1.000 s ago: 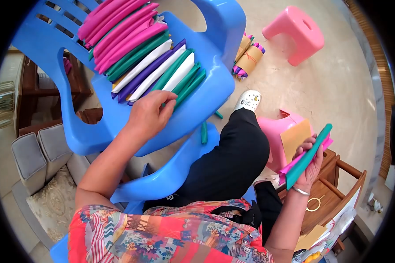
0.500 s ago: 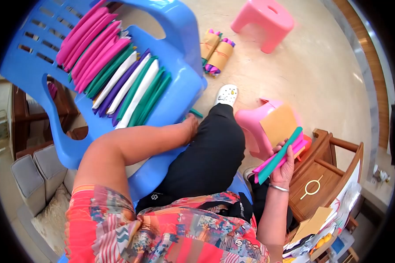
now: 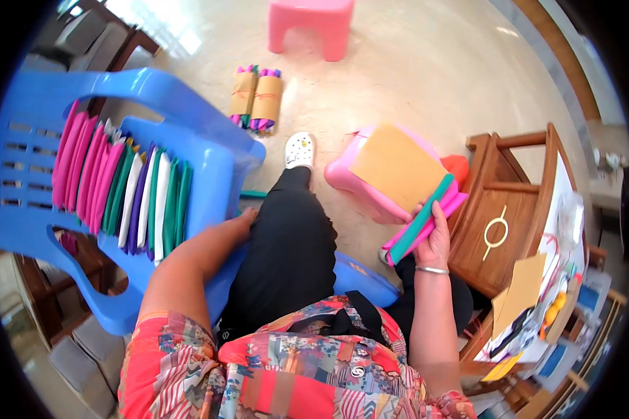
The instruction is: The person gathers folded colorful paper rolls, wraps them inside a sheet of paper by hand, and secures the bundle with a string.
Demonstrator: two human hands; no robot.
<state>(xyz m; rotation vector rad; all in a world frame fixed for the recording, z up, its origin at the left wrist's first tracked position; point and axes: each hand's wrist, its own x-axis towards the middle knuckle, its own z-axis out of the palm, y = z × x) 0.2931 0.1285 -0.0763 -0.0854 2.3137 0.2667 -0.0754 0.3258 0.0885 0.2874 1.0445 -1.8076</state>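
My right hand (image 3: pixel 433 241) is closed around a small stack of folded strips: a green strip (image 3: pixel 421 220) on top and pink strips (image 3: pixel 449 204) beneath. It is beside the pink stool (image 3: pixel 349 164), on which a tan paper sheet (image 3: pixel 395 167) lies. My left hand (image 3: pixel 247 218) is low beside my knee, its fingers mostly hidden. A thin green piece (image 3: pixel 253 194) shows just beyond that hand; whether I grip it cannot be made out. On the blue chair (image 3: pixel 210 167) to my left, pink, green, white and purple folded strips (image 3: pixel 119 188) stand in a row.
Two paper-wrapped bundles (image 3: pixel 265 98) of coloured strips lie on the floor ahead. Beyond them stands another pink stool (image 3: pixel 311 24). A wooden cabinet (image 3: pixel 493 237) is at right, near a cluttered tabletop with a cardboard piece (image 3: pixel 524 286). Something orange-red (image 3: pixel 456 167) lies behind the near stool.
The view has turned, so the chair and bundles appear further left. My right hand keeps hold of the green and pink strips. My left hand remains low by my knee, near the green piece.
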